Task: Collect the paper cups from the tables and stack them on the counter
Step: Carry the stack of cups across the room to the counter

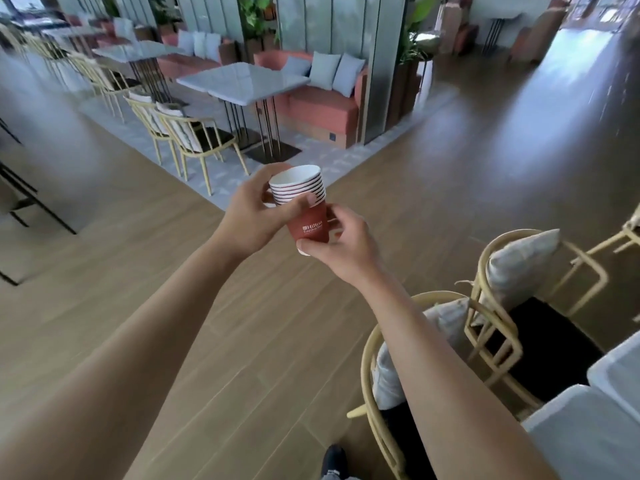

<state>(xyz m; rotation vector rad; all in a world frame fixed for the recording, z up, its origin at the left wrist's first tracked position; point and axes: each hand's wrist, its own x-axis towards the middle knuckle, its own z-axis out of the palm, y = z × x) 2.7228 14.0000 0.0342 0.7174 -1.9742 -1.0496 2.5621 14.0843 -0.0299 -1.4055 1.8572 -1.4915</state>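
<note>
A stack of several nested red paper cups with white insides is held out in front of me, above the wooden floor. My left hand grips the stack from the left near the rims, thumb across its front. From the lower right, my right hand holds the base of the bottom cup, with its thumb under the cup. White lettering shows on the bottom cup. No counter is visible.
A grey table with pale wooden chairs stands ahead, pink sofas behind it. Two more chairs and a table edge are close at my right. Dark table legs stand left. Wooden floor stretches ahead right.
</note>
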